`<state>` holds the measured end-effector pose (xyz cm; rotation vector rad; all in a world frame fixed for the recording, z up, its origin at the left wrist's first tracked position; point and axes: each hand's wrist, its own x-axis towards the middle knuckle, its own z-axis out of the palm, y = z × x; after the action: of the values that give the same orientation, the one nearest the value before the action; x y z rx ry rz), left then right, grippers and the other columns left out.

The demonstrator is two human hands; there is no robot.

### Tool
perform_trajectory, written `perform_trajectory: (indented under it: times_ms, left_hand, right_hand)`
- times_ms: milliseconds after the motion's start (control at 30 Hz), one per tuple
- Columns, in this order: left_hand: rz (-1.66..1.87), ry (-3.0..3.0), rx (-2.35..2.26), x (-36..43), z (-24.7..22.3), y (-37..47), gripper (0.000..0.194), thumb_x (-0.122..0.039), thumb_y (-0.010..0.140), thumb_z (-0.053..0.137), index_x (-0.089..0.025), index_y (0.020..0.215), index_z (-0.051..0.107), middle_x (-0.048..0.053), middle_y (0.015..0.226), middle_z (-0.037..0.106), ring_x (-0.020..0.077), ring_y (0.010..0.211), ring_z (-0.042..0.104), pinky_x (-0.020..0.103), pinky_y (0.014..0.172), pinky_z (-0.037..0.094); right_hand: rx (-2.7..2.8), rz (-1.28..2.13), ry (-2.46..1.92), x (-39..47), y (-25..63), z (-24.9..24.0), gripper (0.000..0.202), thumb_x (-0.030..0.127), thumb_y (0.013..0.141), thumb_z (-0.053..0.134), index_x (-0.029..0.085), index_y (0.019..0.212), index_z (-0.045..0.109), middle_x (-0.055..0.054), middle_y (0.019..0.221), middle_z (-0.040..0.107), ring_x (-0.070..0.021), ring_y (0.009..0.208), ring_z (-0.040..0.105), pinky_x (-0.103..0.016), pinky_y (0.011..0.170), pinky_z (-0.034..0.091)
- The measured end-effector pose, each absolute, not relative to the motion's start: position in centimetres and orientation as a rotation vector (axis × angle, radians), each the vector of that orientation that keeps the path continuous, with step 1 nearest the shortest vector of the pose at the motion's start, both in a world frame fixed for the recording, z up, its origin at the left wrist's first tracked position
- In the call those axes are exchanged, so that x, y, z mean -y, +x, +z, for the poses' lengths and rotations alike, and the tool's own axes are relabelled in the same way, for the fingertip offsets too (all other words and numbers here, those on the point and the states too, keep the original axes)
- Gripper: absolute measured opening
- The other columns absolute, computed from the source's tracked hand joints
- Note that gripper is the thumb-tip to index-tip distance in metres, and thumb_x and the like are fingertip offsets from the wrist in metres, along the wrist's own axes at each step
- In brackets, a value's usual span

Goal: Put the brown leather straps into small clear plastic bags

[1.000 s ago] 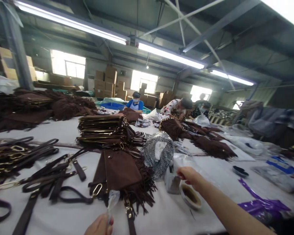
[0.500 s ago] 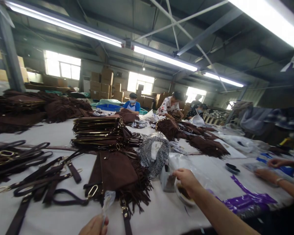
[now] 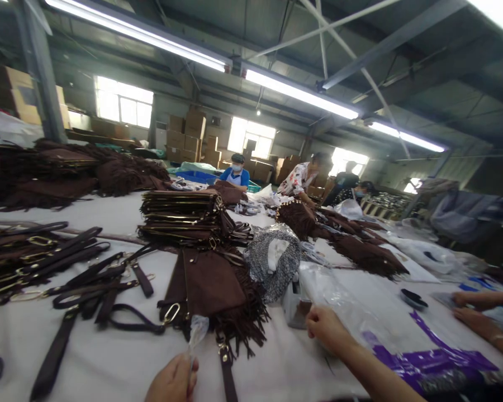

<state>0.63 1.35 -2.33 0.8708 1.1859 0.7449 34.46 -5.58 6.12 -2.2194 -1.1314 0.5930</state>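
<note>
At the bottom, my left hand (image 3: 174, 379) is closed round a small clear plastic piece (image 3: 198, 330) that sticks up from the fingers. Just beyond it lies a brown fringed bag (image 3: 212, 285) with a gold ring and a strap hanging toward me. My right hand (image 3: 324, 328) is closed at the front of a small grey box (image 3: 292, 304); what its fingers hold, if anything, is too small to make out. A grey speckled roll (image 3: 274, 259) with a white core stands behind the box.
Stacked brown bags (image 3: 180, 218) stand behind the fringed bag. Dark straps (image 3: 100, 285) with gold rings spread over the left. Purple plastic (image 3: 431, 363) and a dark round dish (image 3: 413, 299) lie at right, near another person's hands (image 3: 469, 310). More people sit across the table.
The whole view has shifted, so the scene sits further right. My right hand has moved slightly toward the box's front, covering the round container beside it. My left hand still holds the plastic piece.
</note>
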Motion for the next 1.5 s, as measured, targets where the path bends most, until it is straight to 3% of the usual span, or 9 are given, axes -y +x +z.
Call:
perform_trajectory:
  times_ms: [200, 367, 600, 967, 1167, 1233, 1367, 1500]
  left_hand:
    - [0.832, 1.109, -1.236, 0.0, -1.0, 0.7, 0.031, -0.048, 0.086, 0.039, -0.022, 0.069, 0.047, -0.007, 0.048, 0.037, 0.0105, 0.04, 0.032, 0.022, 0.041, 0.023]
    - [0.914, 1.485, -1.385, 0.6, 0.7, 0.0, 0.026, -0.032, 0.09, 0.04, -0.023, 0.068, 0.05, 0.0, 0.057, 0.05, 0.0165, 0.053, 0.046, 0.029, 0.055, 0.031]
    - [0.918, 1.627, -1.384, 0.8, 0.8, -0.1, 0.025, -0.025, 0.091, 0.038, -0.02, 0.08, 0.06, 0.01, 0.076, 0.064, 0.0231, 0.071, 0.058, 0.033, 0.067, 0.036]
    - [0.711, 1.91, -1.499, 1.5, 0.3, 0.3, 0.03, -0.012, 0.091, 0.028, -0.016, 0.088, 0.058, 0.011, 0.081, 0.068, 0.0228, 0.076, 0.066, 0.032, 0.069, 0.047]
    - [0.889, 2.048, -1.633, 2.2, -1.7, 0.5, 0.039, -0.008, 0.089, 0.033, -0.009, 0.128, 0.039, 0.017, 0.098, 0.07, 0.0253, 0.084, 0.069, 0.034, 0.07, 0.052]
    - [0.967, 2.096, -1.57, 2.2, -1.9, 0.3, 0.037, -0.007, 0.088, 0.035, -0.013, 0.123, 0.042, 0.015, 0.1, 0.069, 0.0246, 0.087, 0.069, 0.034, 0.074, 0.052]
    - [1.013, 2.005, -1.423, 1.9, -0.9, -0.2, 0.026, -0.008, 0.089, 0.032, -0.02, 0.096, 0.054, 0.008, 0.085, 0.067, 0.0208, 0.077, 0.066, 0.031, 0.071, 0.049]
    - [1.024, 1.765, -1.382, 1.6, 0.8, -0.8, 0.019, -0.02, 0.091, 0.038, -0.022, 0.095, 0.057, 0.006, 0.081, 0.067, 0.0204, 0.075, 0.064, 0.03, 0.069, 0.044]
  right_hand:
    - [1.431, 1.202, -1.839, 4.9, 24.7, 7.2, 0.017, 0.03, 0.076, 0.054, 0.018, 0.068, 0.063, 0.0, 0.059, 0.067, -0.008, 0.04, 0.044, -0.02, 0.039, 0.028]
    - [1.602, 1.363, -1.634, 0.2, 16.6, 8.1, 0.018, 0.026, 0.075, 0.052, 0.017, 0.062, 0.061, 0.001, 0.056, 0.065, -0.0064, 0.039, 0.043, -0.018, 0.038, 0.03]
    - [1.723, 1.347, -1.85, -3.9, 12.4, 7.3, 0.02, 0.025, 0.071, 0.054, 0.017, 0.053, 0.061, 0.002, 0.044, 0.058, -0.0061, 0.032, 0.036, -0.018, 0.031, 0.023]
    - [1.711, 1.214, -2.074, -3.9, 12.6, 5.6, 0.018, 0.02, 0.065, 0.056, 0.018, 0.048, 0.063, 0.0, 0.041, 0.06, -0.0078, 0.027, 0.038, -0.019, 0.027, 0.022]
    - [1.674, 1.217, -2.054, -3.6, 12.1, 5.8, 0.02, 0.022, 0.066, 0.057, 0.017, 0.047, 0.063, 0.0, 0.041, 0.06, -0.0072, 0.026, 0.037, -0.019, 0.027, 0.02]
    - [1.646, 1.228, -2.048, -3.5, 11.9, 5.8, 0.021, 0.022, 0.065, 0.058, 0.017, 0.045, 0.062, 0.0, 0.039, 0.059, -0.0071, 0.026, 0.036, -0.02, 0.027, 0.019]
    - [1.573, 1.291, -1.983, -3.0, 12.2, 5.9, 0.02, 0.019, 0.066, 0.058, 0.017, 0.046, 0.059, 0.001, 0.039, 0.057, -0.0066, 0.028, 0.037, -0.019, 0.029, 0.02]
    - [1.493, 1.379, -1.875, -2.2, 13.1, 5.5, 0.014, 0.015, 0.066, 0.055, 0.016, 0.055, 0.062, 0.0, 0.052, 0.064, -0.0055, 0.034, 0.039, -0.018, 0.032, 0.023]
